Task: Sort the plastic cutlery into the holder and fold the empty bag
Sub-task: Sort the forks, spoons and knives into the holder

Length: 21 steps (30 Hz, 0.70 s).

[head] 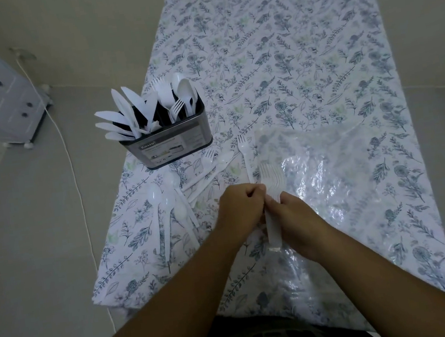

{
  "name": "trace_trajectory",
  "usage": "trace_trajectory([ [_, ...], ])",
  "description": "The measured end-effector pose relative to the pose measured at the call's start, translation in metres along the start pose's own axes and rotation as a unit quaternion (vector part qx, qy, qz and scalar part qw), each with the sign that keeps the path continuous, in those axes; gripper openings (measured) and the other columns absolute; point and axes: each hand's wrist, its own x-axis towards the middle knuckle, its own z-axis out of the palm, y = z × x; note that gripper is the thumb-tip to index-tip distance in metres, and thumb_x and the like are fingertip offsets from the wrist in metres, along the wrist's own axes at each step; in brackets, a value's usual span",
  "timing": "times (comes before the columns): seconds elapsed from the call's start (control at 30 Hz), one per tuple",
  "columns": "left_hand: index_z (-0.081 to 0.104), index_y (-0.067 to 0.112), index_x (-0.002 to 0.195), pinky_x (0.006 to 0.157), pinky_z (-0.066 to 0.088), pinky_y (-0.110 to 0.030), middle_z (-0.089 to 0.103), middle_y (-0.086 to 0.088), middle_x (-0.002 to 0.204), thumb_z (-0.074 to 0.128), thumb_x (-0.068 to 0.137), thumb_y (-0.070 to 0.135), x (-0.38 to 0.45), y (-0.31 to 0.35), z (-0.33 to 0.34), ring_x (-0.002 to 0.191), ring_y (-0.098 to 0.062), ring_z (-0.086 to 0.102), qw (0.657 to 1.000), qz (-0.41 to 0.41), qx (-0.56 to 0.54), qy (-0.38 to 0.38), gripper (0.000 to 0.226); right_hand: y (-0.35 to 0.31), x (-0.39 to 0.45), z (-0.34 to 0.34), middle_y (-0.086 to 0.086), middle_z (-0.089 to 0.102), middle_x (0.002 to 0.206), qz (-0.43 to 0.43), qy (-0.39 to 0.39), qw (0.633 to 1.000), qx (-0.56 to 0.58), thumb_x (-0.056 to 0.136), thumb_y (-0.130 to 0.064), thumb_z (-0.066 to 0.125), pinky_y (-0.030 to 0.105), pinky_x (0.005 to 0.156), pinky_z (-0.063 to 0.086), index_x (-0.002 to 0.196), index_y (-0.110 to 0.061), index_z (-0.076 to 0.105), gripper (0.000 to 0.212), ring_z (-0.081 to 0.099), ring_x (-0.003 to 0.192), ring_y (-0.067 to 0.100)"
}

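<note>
Both hands meet over the near middle of the surface (312, 43), which has a floral cloth on it. The left hand (239, 208) and right hand (298, 215) each have a grip clamped on the same bundle of white forks (270, 187); fingers curl round the handles, tines stick up past the knuckles. Right under and to the right of the grip lies the clear plastic bag (329, 171), flat and crinkly. Just beyond the left knuckles a single fork (244, 154) lies loose. Left of the grip there's a scatter of white spoons (169, 203) on the cloth. Farther out and to the left stands the holder (167, 144), with knives (124, 116) fanned out of its left side and forks and spoons upright in the right.
</note>
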Motion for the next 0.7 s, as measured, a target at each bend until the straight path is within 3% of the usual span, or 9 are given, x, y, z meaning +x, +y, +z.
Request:
trace_trajectory([
  [0.07,0.075,0.012,0.084,0.063,0.058,-0.03,0.072,0.001,0.072,0.059,0.095,0.028,0.012,0.007,-0.002,0.064,-0.012,0.068,0.996,0.032,0.084,0.006,0.025,0.0,0.002,-0.006,0.019,0.074,0.103,-0.001,0.006,1.0,0.004,0.098,-0.041,0.063,0.061,0.09,0.058,0.108,-0.008,0.065,0.034,0.073,0.095,0.037],
  [0.13,0.068,0.012,0.092,0.058,0.047,-0.021,0.068,0.001,0.08,0.061,0.093,0.024,0.03,0.013,-0.001,0.068,-0.009,0.062,0.988,0.046,0.138,0.059,0.014,0.0,0.003,-0.011,0.011,0.071,0.09,-0.006,0.015,1.0,0.004,0.102,-0.032,0.06,0.051,0.085,0.06,0.102,-0.01,0.066,0.023,0.07,0.085,0.027],
  [0.2,0.06,0.013,0.099,0.061,0.044,-0.023,0.063,-0.002,0.091,0.065,0.091,0.022,0.047,0.015,0.001,0.078,-0.014,0.06,0.982,0.052,0.154,0.095,0.014,0.002,0.003,-0.014,0.007,0.068,0.085,-0.001,0.021,1.0,0.022,0.104,-0.027,0.058,0.045,0.08,0.06,0.11,-0.01,0.067,0.02,0.067,0.08,0.022],
  [0.3,0.051,0.012,0.102,0.061,0.041,-0.028,0.058,-0.007,0.095,0.068,0.087,0.017,0.064,0.011,0.005,0.083,-0.022,0.059,0.968,0.067,0.228,0.08,0.023,0.004,0.003,-0.02,0.009,0.064,0.09,0.019,0.01,0.998,0.067,0.105,-0.02,0.055,0.042,0.07,0.055,0.12,-0.011,0.062,0.019,0.062,0.075,0.022],
  [0.47,0.051,0.008,0.114,0.061,0.045,-0.029,0.062,-0.012,0.095,0.055,0.085,-0.005,0.051,0.009,0.0,0.088,-0.027,0.064,0.933,0.089,0.344,0.051,0.032,0.005,0.005,-0.028,0.007,0.063,0.084,0.028,0.014,0.994,0.102,0.106,-0.013,0.05,0.039,0.064,0.047,0.115,-0.01,0.058,0.012,0.053,0.068,0.021],
  [0.57,0.055,0.007,0.124,0.065,0.047,-0.023,0.062,-0.005,0.092,0.06,0.085,0.003,0.021,-0.01,-0.012,0.087,-0.021,0.064,0.95,0.087,0.298,0.029,0.039,0.005,0.007,-0.023,0.009,0.063,0.084,0.032,0.028,0.994,0.098,0.105,-0.01,0.05,0.039,0.064,0.049,0.117,-0.011,0.059,0.015,0.055,0.067,0.021],
  [0.63,0.06,0.014,0.128,0.063,0.05,-0.014,0.064,0.003,0.089,0.065,0.085,0.008,-0.006,-0.019,-0.02,0.076,-0.01,0.064,0.978,0.072,0.196,0.012,0.044,0.006,0.008,-0.017,0.011,0.065,0.09,0.024,0.021,0.996,0.085,0.104,-0.012,0.053,0.042,0.07,0.053,0.121,-0.012,0.06,0.018,0.061,0.075,0.024],
  [0.7,0.062,0.024,0.128,0.066,0.058,-0.017,0.069,0.001,0.09,0.065,0.087,0.007,-0.03,-0.024,-0.024,0.078,-0.012,0.069,0.999,0.028,0.042,-0.019,0.044,0.008,0.007,-0.01,0.012,0.072,0.094,0.023,0.002,0.997,0.076,0.104,-0.016,0.055,0.049,0.083,0.06,0.122,-0.014,0.062,0.019,0.07,0.086,0.031],
])
